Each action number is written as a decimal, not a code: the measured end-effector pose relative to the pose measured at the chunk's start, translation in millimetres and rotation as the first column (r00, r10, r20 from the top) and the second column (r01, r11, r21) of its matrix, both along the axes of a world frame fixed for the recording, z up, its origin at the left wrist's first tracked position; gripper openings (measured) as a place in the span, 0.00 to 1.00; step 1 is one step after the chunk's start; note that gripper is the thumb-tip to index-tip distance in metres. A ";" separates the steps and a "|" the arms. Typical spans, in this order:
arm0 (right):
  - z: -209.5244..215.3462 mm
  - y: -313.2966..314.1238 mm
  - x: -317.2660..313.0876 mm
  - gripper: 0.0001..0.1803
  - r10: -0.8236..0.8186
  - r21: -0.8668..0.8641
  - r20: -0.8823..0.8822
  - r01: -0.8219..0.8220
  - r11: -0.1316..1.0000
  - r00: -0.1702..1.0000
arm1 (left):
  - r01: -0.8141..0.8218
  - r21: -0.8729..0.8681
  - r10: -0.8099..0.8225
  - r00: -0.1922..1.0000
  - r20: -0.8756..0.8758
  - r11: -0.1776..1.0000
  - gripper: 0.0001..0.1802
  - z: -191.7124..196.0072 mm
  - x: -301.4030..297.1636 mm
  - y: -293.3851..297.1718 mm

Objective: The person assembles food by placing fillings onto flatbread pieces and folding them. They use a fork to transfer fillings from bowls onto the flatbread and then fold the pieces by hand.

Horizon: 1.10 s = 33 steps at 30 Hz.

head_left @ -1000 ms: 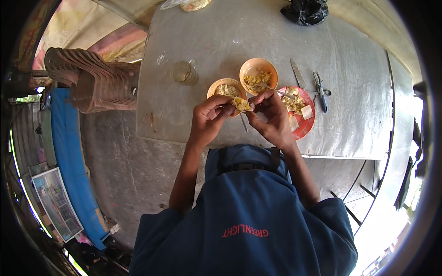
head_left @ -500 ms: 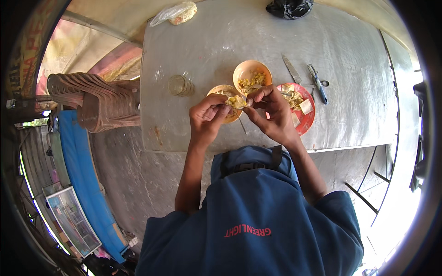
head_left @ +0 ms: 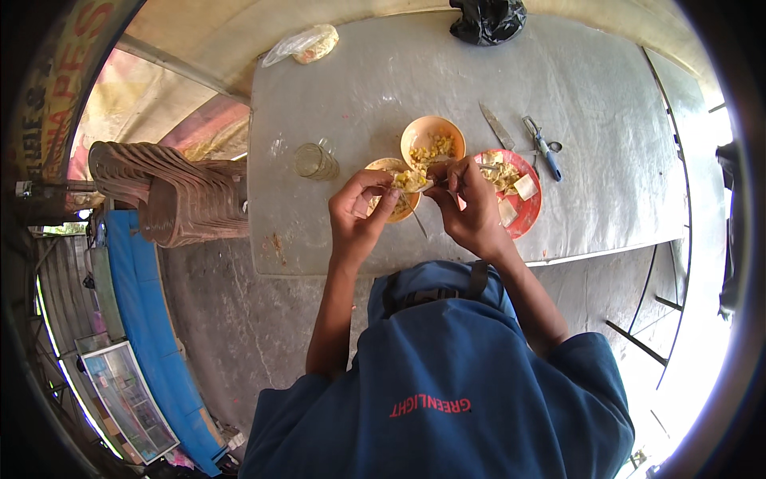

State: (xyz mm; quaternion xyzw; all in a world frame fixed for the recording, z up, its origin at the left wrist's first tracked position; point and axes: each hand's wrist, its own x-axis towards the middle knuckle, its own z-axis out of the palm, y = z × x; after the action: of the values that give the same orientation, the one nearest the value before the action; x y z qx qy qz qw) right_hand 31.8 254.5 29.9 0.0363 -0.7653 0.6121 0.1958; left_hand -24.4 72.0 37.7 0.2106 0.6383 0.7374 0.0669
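Over the front part of the metal-topped table, my left hand (head_left: pixel 357 219) pinches one side of a small pale wrapper with yellow filling (head_left: pixel 409 181). The fingers of my right hand (head_left: pixel 476 209) are closed at its other side. Just behind the wrapper stands an orange bowl (head_left: pixel 431 124) with yellow corn-like bits. A second orange bowl (head_left: pixel 383 164), partly hidden by my left hand, holds more food, and a thin metal handle (head_left: pixel 420 221) sticks out toward me. Right of my right hand lies a red plate (head_left: pixel 528 222) with pale square wrappers (head_left: pixel 526 188) and yellowish food.
A knife (head_left: pixel 497 126) and a blue-handled peeler (head_left: pixel 550 157) lie behind the red plate. To the left stands a glass mug (head_left: pixel 317 162). A clear bag (head_left: pixel 315 45) and a black bag (head_left: pixel 488 21) sit at the far edge. Brown chairs (head_left: pixel 187 199) are stacked at the left.
The view has shifted slightly, so the table sits a little lower. My hands stay together on the wrapper, the right fingers bunched closer beside it.
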 end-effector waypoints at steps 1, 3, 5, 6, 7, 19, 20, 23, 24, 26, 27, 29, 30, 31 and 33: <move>0.2 -1.3 -0.7 0.18 -0.029 0.008 -0.022 0.030 1.000 0.999 | 0.027 -0.007 -0.028 0.997 -0.065 1.000 0.09 0.9 -2.0 -1.8; 2.1 -4.3 1.2 0.18 -0.045 0.006 -0.034 0.046 0.999 0.998 | 0.025 -0.057 -0.028 0.998 -0.065 0.998 0.09 2.9 0.1 -5.1; 4.4 -6.3 2.1 0.18 -0.055 0.022 -0.044 0.056 0.998 0.998 | 0.027 -0.058 -0.031 0.997 -0.070 0.998 0.09 4.0 1.2 -6.6; 5.5 -7.7 1.2 0.18 -0.059 0.038 -0.048 0.061 0.997 0.997 | 0.032 -0.041 -0.035 0.996 -0.076 0.999 0.09 4.3 1.2 -6.4; 6.3 -8.3 0.1 0.18 -0.065 0.054 -0.052 0.068 0.996 0.997 | 0.040 -0.016 -0.041 0.996 -0.081 0.999 0.10 4.1 1.0 -5.8; -6.7 -30.9 -3.3 0.19 -0.089 -0.127 -0.021 0.086 0.988 0.996 | -0.085 0.196 0.033 0.967 0.251 0.977 0.12 -9.8 21.4 0.2; -5.6 -32.9 -2.9 0.19 -0.085 -0.197 -0.019 0.080 0.977 0.996 | -0.104 0.206 0.046 0.962 0.268 0.973 0.11 -9.7 21.8 -1.1; 1.5 -34.9 -1.3 0.18 -0.005 -0.273 0.006 0.007 0.962 1.000 | -0.157 0.274 0.063 0.944 0.325 0.949 0.10 -9.3 19.2 -5.0; 3.9 -35.8 -1.1 0.18 -0.008 -0.279 0.006 0.010 0.960 1.000 | -0.164 0.308 0.054 0.941 0.335 0.937 0.10 -9.5 17.9 -5.9; 7.5 -37.4 -0.7 0.19 -0.019 -0.296 -0.008 0.016 0.955 1.000 | -0.178 0.329 0.057 0.937 0.345 0.928 0.10 -10.2 15.5 -8.5; 8.5 -37.3 -1.4 0.20 -0.005 -0.355 0.000 0.005 0.935 1.000 | -0.172 0.317 0.058 0.939 0.339 0.933 0.10 -10.6 14.6 -9.6; 8.6 -37.2 -3.3 0.20 0.030 -0.460 0.002 -0.025 0.887 1.000 | -0.158 0.292 0.056 0.943 0.329 0.943 0.10 -11.1 14.1 -12.3; 7.9 -37.5 -4.2 0.20 0.047 -0.453 0.012 -0.037 0.891 0.999 | -0.150 0.272 0.051 0.939 0.340 0.951 0.10 -11.2 14.1 -13.4; 7.0 -37.3 -6.0 0.19 0.068 -0.441 0.022 -0.051 0.896 0.997 | -0.140 0.254 0.044 0.936 0.349 0.957 0.10 -11.3 13.5 -14.1; 4.4 -40.1 -9.1 0.19 0.071 -0.424 -0.002 -0.065 0.903 0.997 | -0.125 0.232 0.034 0.932 0.361 0.965 0.10 -11.8 12.3 -14.9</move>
State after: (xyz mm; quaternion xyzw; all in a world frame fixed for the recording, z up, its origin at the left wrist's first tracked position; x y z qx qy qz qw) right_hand 22.7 214.5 34.3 0.0153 -0.6137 0.7704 0.1723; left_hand -12.1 57.1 25.9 0.0550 0.5253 0.8401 0.1236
